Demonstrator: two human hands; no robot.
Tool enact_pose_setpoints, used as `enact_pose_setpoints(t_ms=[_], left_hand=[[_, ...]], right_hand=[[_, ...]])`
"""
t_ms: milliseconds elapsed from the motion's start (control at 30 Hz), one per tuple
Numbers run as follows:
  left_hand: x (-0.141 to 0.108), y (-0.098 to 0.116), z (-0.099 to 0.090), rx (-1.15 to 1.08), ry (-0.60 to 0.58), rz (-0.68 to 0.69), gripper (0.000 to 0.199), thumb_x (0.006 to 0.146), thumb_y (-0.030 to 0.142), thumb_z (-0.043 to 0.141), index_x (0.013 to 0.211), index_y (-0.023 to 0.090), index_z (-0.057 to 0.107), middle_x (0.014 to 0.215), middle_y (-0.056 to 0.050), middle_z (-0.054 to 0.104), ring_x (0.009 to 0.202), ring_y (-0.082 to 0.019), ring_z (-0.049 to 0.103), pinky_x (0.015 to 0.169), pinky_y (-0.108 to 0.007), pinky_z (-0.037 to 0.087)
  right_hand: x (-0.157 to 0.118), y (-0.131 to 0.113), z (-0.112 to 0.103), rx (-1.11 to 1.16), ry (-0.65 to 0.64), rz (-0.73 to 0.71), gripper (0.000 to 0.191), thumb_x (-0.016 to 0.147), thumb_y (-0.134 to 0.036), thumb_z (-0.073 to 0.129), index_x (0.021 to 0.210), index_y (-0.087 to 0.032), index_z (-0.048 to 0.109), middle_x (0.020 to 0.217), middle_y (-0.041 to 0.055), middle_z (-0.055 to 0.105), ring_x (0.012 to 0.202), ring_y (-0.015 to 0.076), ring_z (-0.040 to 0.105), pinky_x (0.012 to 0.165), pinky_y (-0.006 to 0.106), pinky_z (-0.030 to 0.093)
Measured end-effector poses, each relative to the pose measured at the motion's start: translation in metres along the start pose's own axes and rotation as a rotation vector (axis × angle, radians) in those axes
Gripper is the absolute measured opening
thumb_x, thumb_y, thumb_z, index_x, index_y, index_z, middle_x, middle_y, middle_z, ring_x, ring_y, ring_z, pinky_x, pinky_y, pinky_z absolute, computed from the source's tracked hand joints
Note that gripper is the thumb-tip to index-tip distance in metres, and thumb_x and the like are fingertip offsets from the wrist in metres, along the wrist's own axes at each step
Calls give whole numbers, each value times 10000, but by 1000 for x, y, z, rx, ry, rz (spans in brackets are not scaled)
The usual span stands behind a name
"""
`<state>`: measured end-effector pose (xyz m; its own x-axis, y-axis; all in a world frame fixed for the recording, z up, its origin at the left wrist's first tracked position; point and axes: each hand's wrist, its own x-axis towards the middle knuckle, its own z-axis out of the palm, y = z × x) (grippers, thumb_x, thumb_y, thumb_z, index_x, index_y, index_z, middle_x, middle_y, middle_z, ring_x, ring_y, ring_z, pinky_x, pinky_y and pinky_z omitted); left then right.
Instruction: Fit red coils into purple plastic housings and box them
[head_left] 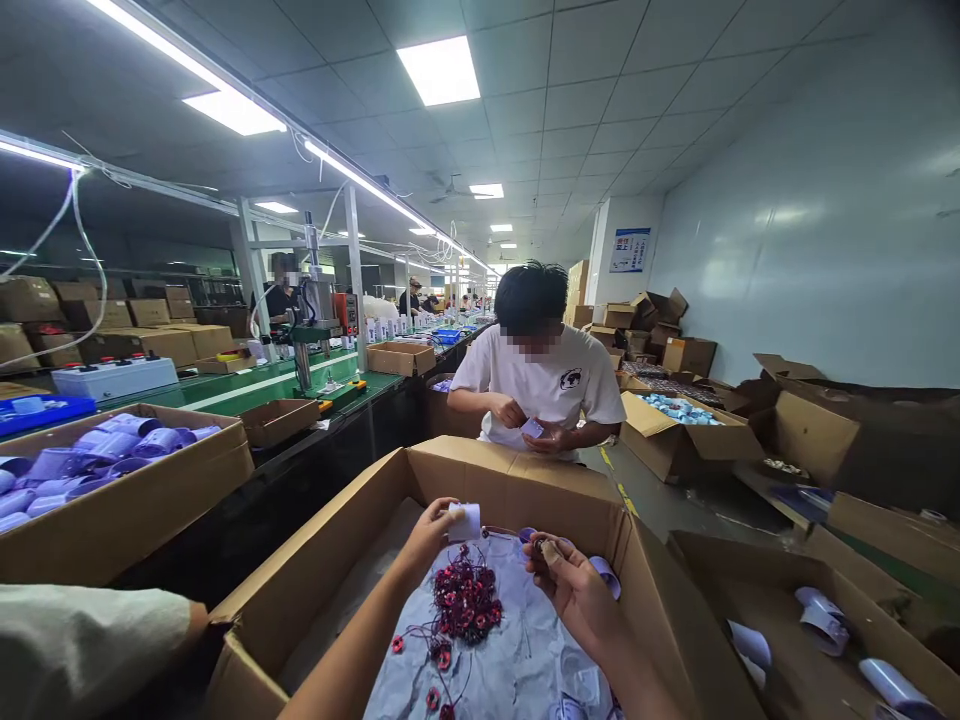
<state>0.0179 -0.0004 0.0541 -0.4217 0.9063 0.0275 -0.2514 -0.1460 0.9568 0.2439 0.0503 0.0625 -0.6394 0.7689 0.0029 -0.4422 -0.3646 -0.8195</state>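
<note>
While red wired parts [466,598] lie heaped on a sheet [517,655] at twelve o'clock in the carton [502,480], the right hand [571,578], at one, pinches a dark bit [541,546] too small to make out. At twelve, the left hand [429,532] grips a lilac cup [466,522] just beyond the heap. More cups [112,450] fill a box [165,490] at ten; farther, at twelve, a person [540,365] holds a lilac piece [532,428].

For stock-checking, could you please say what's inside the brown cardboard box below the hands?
Small red wired parts and glossy purple cylinders on crinkled white sheeting, which covers whatever lies beneath.
</note>
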Motion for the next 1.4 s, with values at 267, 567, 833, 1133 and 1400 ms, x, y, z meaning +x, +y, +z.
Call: enact_pose_setpoints(t_ms=[267, 567, 833, 1133, 1400], left_hand=[[-4, 6, 0, -420, -187, -252, 391, 844, 366, 559, 1178, 165, 525, 901, -113, 678, 685, -170, 642, 555, -221, 451], [-16, 5, 17, -405, -283, -304, 349, 860, 419, 553, 1097, 163, 538, 998, -121, 676, 840, -194, 669, 751, -283, 490], [-17, 5, 20, -402, -325, -286, 401, 825, 434, 599, 1133, 200, 496, 1015, -106, 659, 901, -209, 654, 771, -285, 479], [-16, 0, 21, -389, -342, -261, 418, 795, 407, 636, 1149, 221, 516, 1018, -79, 630, 911, -188, 605, 754, -260, 436], [-26, -3, 38, -365, -434, -292, 357, 762, 334, 676, 1067, 200, 551, 933, -50, 616, 808, -162, 592, 730, -268, 430]], right_hand=[[-17, 7, 25, -254, -126, -145, 364, 659, -502, 739, 851, -196, 695, 802, 69, 683, 738, 190, 607, 668, 316, 471], [-19, 16, 35, -517, -60, -234, 458, 694, -610, 648, 908, -206, 683, 838, 83, 691, 819, 243, 618, 768, 375, 479], [-16, 19, 29, -585, -85, -241, 430, 740, -591, 611, 934, -212, 677, 870, 76, 684, 853, 253, 608, 782, 367, 467], [-17, 26, 30, -615, -210, -136, 345, 775, -525, 599, 923, -218, 654, 736, 9, 587, 679, 157, 521, 651, 289, 423], [-7, 22, 25, -497, 1, -271, 365, 736, -523, 641, 923, -210, 616, 785, 25, 605, 661, 156, 537, 656, 302, 463]])
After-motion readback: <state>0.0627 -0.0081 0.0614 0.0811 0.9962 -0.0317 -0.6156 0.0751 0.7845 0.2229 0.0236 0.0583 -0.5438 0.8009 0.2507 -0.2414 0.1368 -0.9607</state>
